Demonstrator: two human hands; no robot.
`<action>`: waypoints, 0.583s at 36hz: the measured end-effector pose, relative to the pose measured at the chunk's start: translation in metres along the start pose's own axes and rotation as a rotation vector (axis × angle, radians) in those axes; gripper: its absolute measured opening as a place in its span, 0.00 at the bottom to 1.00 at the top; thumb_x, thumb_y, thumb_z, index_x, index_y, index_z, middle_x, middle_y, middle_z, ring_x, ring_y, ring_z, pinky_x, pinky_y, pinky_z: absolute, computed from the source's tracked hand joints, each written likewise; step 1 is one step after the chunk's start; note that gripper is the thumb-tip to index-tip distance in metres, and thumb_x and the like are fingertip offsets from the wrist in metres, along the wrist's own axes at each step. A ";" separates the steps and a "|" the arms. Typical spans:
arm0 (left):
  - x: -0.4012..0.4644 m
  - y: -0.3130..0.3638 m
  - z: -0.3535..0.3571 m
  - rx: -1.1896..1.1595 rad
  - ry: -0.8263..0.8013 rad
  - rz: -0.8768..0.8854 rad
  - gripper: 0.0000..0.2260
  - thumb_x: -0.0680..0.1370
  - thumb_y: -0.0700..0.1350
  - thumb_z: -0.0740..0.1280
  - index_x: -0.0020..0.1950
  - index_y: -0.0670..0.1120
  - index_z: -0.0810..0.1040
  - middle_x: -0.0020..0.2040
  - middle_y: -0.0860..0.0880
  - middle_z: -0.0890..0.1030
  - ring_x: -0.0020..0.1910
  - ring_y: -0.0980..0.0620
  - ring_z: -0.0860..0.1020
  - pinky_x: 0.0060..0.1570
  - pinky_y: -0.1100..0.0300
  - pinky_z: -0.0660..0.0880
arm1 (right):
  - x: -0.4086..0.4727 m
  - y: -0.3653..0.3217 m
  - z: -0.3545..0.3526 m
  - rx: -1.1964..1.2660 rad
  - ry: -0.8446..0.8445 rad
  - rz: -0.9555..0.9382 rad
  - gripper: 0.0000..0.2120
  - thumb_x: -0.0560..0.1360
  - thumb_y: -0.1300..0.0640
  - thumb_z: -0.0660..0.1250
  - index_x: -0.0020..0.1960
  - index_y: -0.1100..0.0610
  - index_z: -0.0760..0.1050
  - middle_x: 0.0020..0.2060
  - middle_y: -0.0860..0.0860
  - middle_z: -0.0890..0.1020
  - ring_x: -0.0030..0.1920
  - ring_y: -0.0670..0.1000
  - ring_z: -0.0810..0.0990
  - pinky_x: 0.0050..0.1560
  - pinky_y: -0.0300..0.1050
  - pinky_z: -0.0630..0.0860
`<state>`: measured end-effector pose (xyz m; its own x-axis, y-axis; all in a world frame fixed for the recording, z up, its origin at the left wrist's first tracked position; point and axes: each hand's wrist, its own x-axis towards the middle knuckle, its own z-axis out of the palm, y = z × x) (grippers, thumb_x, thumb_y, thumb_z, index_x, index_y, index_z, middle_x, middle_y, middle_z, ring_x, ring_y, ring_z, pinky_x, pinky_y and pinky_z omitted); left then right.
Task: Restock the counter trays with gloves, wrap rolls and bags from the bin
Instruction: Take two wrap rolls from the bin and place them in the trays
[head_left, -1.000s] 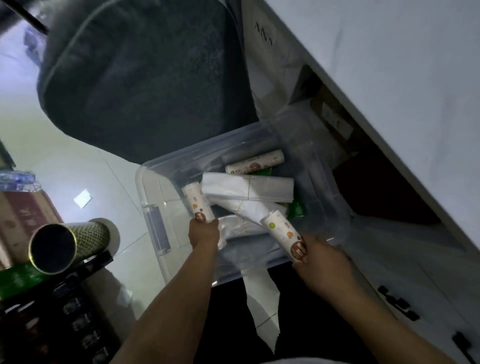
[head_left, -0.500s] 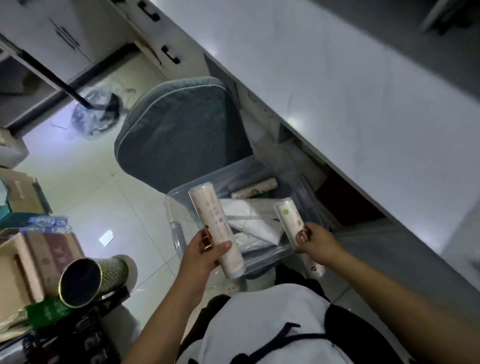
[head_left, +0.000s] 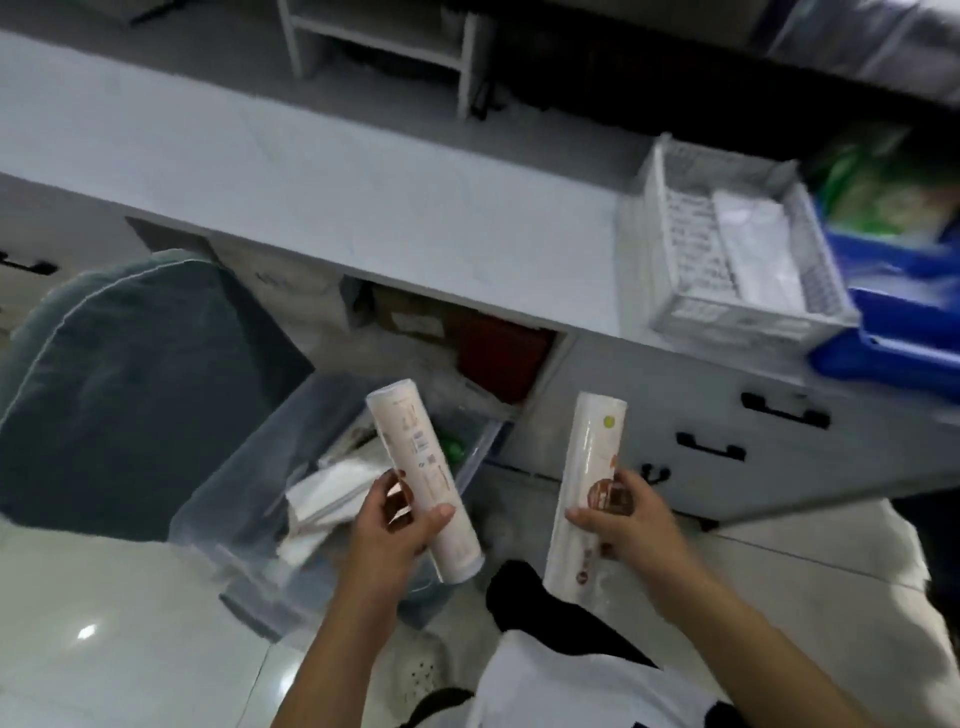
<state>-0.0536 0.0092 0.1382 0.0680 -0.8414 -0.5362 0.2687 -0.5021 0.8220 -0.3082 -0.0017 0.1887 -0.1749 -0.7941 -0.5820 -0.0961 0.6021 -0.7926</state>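
My left hand (head_left: 395, 525) grips a white wrap roll (head_left: 415, 467) with brown print, held tilted above the clear plastic bin (head_left: 244, 499) on the floor. My right hand (head_left: 623, 514) grips a second wrap roll (head_left: 589, 467), held nearly upright in front of the counter drawers. Inside the bin lie white bags (head_left: 332, 493) and something green (head_left: 454, 449). A white slatted tray (head_left: 675, 312) stands on the grey counter (head_left: 363, 197) at the right, with a white packet (head_left: 753, 249) in it.
Blue trays (head_left: 904, 353) stand right of the white tray, with a green packet (head_left: 883, 197) behind. A dark grey cushioned chair (head_left: 130, 389) stands left of the bin. Cabinet drawers with black handles (head_left: 784, 410) sit under the counter. An open shelf under the counter holds boxes (head_left: 415, 322).
Both hands have lifted a wrap roll each out of the bin and raised them. The view has swung up and right, so the counter and its trays are in sight.
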 end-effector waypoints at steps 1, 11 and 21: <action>-0.002 -0.003 0.007 -0.012 -0.019 -0.004 0.24 0.70 0.42 0.77 0.63 0.56 0.75 0.55 0.53 0.85 0.55 0.50 0.83 0.53 0.49 0.81 | -0.011 0.006 -0.013 0.024 0.051 0.011 0.23 0.66 0.62 0.78 0.56 0.47 0.74 0.51 0.50 0.83 0.49 0.51 0.83 0.41 0.47 0.79; -0.002 0.015 0.106 0.052 -0.320 0.073 0.32 0.57 0.54 0.83 0.59 0.56 0.80 0.58 0.48 0.84 0.56 0.47 0.83 0.52 0.49 0.81 | -0.072 0.025 -0.144 0.233 0.367 -0.054 0.21 0.68 0.60 0.76 0.57 0.47 0.75 0.51 0.51 0.84 0.51 0.54 0.83 0.47 0.53 0.82; -0.014 0.001 0.248 0.127 -0.489 -0.105 0.31 0.61 0.43 0.80 0.64 0.48 0.78 0.56 0.45 0.85 0.53 0.44 0.84 0.47 0.48 0.81 | -0.035 0.022 -0.264 0.488 0.421 -0.116 0.20 0.69 0.57 0.74 0.60 0.51 0.75 0.54 0.52 0.82 0.52 0.56 0.83 0.41 0.52 0.83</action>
<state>-0.2929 -0.0295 0.1941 -0.4188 -0.7647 -0.4896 0.1288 -0.5838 0.8016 -0.5625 0.0610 0.2400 -0.5682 -0.6917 -0.4458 0.3016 0.3290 -0.8949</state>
